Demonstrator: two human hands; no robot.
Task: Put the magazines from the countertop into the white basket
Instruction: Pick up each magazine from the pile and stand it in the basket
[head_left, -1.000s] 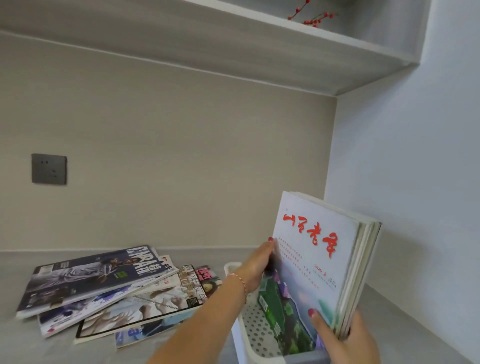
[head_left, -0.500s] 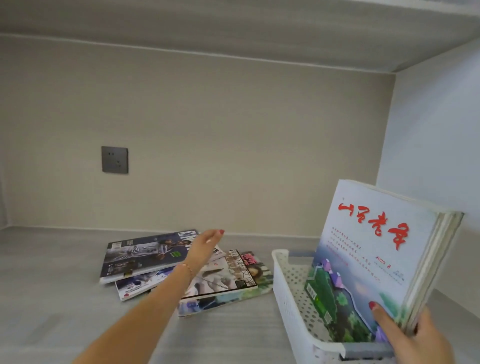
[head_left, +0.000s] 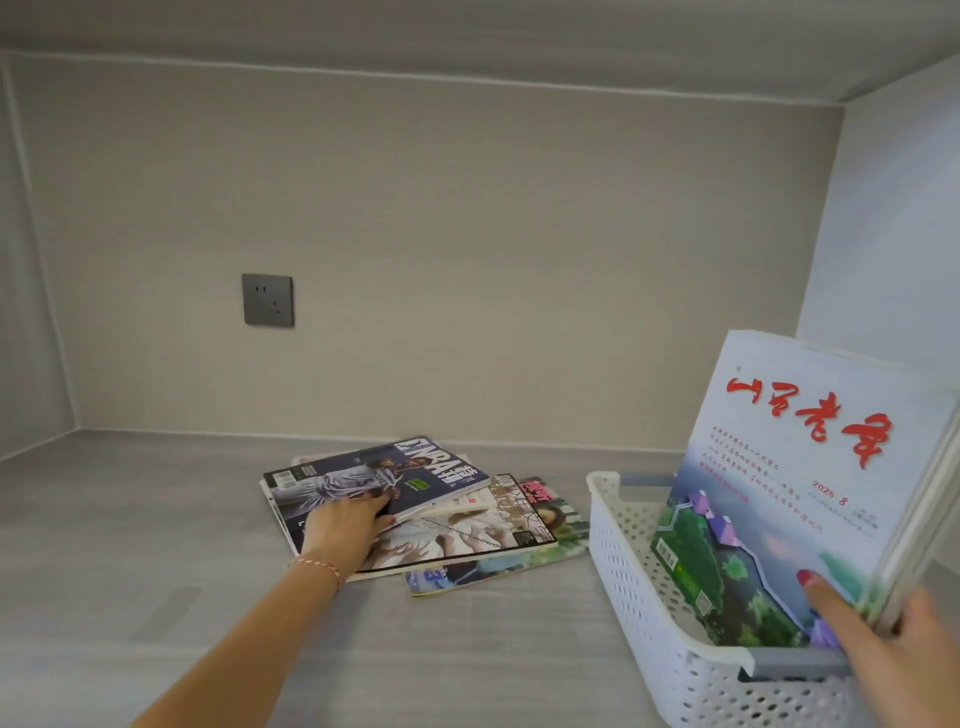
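Head view: at lower centre of the frame, the left hand (head_left: 345, 525) lies on the magazine pile (head_left: 415, 512) on the countertop (head_left: 130, 545), fingers curling round the top magazine's (head_left: 374, 475) edge. At lower right, the right hand (head_left: 893, 649) grips upright magazines (head_left: 800, 483) standing in the white basket (head_left: 639, 587). A socket (head_left: 267, 300) sits mid-left on the wall.

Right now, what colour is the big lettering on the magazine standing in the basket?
Red, on a pale blue cover, on the front magazine in the white basket; head view.
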